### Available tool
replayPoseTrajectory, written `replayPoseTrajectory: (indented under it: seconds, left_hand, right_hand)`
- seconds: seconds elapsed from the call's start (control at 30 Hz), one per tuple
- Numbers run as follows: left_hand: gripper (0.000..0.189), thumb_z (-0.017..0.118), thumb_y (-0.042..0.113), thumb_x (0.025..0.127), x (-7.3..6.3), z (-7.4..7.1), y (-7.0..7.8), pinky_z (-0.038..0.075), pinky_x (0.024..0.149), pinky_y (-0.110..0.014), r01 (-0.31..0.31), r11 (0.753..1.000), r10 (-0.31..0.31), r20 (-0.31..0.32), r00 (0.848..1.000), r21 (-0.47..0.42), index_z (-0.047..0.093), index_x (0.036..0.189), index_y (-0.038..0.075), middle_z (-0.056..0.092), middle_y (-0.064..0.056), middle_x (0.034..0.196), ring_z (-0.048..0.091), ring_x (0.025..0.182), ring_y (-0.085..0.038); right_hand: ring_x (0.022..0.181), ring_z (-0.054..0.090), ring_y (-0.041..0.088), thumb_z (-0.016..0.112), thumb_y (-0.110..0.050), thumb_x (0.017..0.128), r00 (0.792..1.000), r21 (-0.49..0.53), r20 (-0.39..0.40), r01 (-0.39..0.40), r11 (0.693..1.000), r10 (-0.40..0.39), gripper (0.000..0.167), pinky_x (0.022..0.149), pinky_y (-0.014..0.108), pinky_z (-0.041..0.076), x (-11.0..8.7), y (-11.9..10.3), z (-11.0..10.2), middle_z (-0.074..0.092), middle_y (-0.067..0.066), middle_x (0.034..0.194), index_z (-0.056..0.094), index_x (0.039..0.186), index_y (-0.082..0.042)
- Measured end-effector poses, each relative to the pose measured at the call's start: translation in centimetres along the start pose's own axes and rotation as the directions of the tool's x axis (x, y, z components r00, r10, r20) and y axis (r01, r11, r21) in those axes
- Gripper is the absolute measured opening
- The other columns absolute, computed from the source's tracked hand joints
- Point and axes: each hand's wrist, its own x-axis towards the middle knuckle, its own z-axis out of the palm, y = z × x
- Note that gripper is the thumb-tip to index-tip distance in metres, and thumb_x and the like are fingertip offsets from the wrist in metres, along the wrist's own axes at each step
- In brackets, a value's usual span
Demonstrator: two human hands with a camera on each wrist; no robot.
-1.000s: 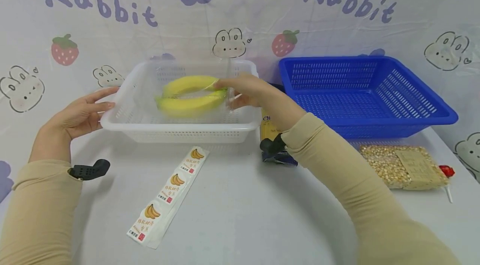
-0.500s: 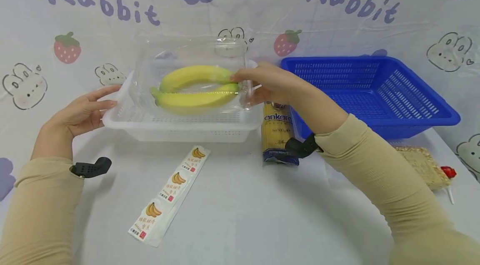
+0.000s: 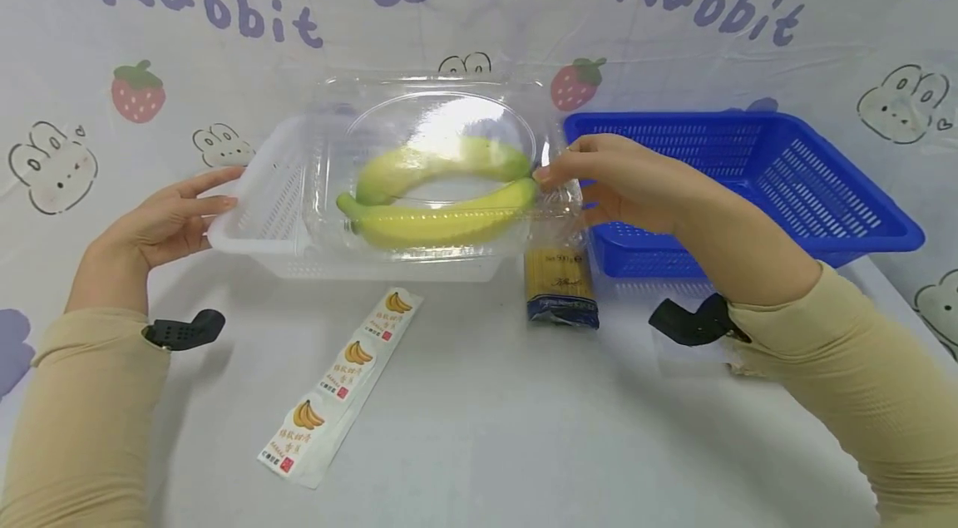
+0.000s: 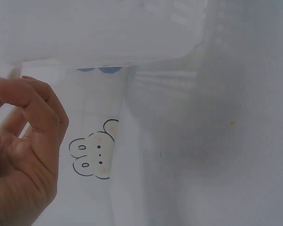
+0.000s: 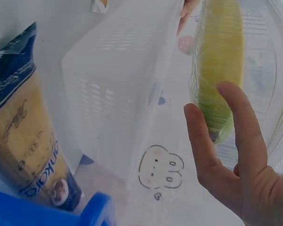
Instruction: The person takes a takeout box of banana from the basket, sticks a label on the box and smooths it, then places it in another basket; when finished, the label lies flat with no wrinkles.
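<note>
In the head view, my right hand [image 3: 629, 183] grips the right end of a clear plastic clamshell box [image 3: 449, 108], holding it tilted above the white basket. Two yellow bananas [image 3: 449, 227] with greenish tips show through its lid. The right wrist view has my thumb and fingers on the box's end, near one banana [image 5: 221, 52]. My left hand [image 3: 168, 220] holds the left rim of the white perforated basket [image 3: 262, 179]. Much of that basket is hidden behind the box. In the left wrist view, the left fingers [image 4: 42, 103] bend up at the basket's edge.
A blue perforated basket [image 3: 748, 249] stands at the right. Between the baskets lies a spaghetti packet [image 3: 561, 287], its upper part covered by the box. A strip of banana stickers [image 3: 340, 387] lies in front. The right sleeve hides most of a packet [image 3: 748, 370].
My right hand has lifted the box with the bananas up out of the white basket, toward me and to the right. The left hand stays at the basket rim.
</note>
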Motion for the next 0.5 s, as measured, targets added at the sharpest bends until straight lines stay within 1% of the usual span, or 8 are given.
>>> replayPoseTrajectory:
  seconds: [0.03, 0.17, 0.3, 0.4, 0.5]
  left_hand:
    - [0.044, 0.055, 0.007, 0.099, 0.0, 0.0, 0.0, 0.060, 0.074, -0.026, 0.002, 1.000, -0.002, -0.002, 1.000, -0.001, 0.052, 0.134, 0.033, 0.068, 0.013, 0.110, 0.071, 0.089, -0.009]
    - [0.045, 0.056, 0.007, 0.099, 0.0, 0.1, 0.0, 0.060, 0.074, -0.026, 0.003, 1.000, -0.003, -0.003, 1.000, -0.002, 0.052, 0.135, 0.033, 0.069, 0.013, 0.110, 0.071, 0.090, -0.009]
    - [0.045, 0.057, 0.007, 0.098, 0.1, 0.1, 0.1, 0.060, 0.074, -0.026, -0.001, 1.000, 0.001, -0.004, 1.000, -0.010, 0.053, 0.136, 0.032, 0.069, 0.012, 0.111, 0.071, 0.090, -0.010]
    - [0.046, 0.057, 0.007, 0.098, 0.1, 0.2, 0.1, 0.060, 0.074, -0.026, 0.000, 1.000, 0.000, -0.008, 1.000, -0.019, 0.054, 0.136, 0.032, 0.069, 0.012, 0.111, 0.071, 0.090, -0.011]
    - [0.045, 0.057, 0.006, 0.098, 0.1, 0.1, 0.1, 0.060, 0.074, -0.027, 0.003, 1.000, -0.003, -0.007, 1.000, -0.025, 0.055, 0.135, 0.032, 0.069, 0.012, 0.111, 0.071, 0.091, -0.011]
  right_hand:
    - [0.127, 0.054, 0.034, 0.059, -0.027, 0.096, 1.000, -0.002, 0.003, 0.002, 1.000, -0.002, 0.043, 0.107, 0.050, 0.049, -0.3, 0.2, -0.2, 0.038, 0.011, 0.139, 0.038, 0.126, -0.005]
    - [0.119, 0.061, 0.026, 0.059, -0.029, 0.097, 1.000, 0.011, 0.023, 0.001, 1.000, -0.001, 0.038, 0.099, 0.047, 0.055, -1.4, 1.5, -1.3, 0.045, 0.007, 0.127, 0.038, 0.119, -0.008]
    - [0.110, 0.069, 0.019, 0.057, -0.028, 0.099, 0.999, 0.039, 0.053, -0.014, 0.999, 0.012, 0.038, 0.093, 0.046, 0.058, -2.4, 3.1, -2.2, 0.051, 0.006, 0.122, 0.036, 0.124, -0.008]
    - [0.112, 0.069, 0.017, 0.055, -0.027, 0.100, 0.996, 0.033, 0.083, -0.021, 0.999, 0.019, 0.038, 0.093, 0.045, 0.058, -3.1, 4.2, -2.5, 0.052, 0.006, 0.123, 0.036, 0.126, -0.008]
    - [0.114, 0.067, 0.014, 0.055, -0.029, 0.100, 0.994, -0.004, 0.107, -0.026, 1.000, 0.026, 0.035, 0.092, 0.041, 0.058, -3.8, 5.2, -2.7, 0.051, 0.007, 0.125, 0.036, 0.121, -0.008]
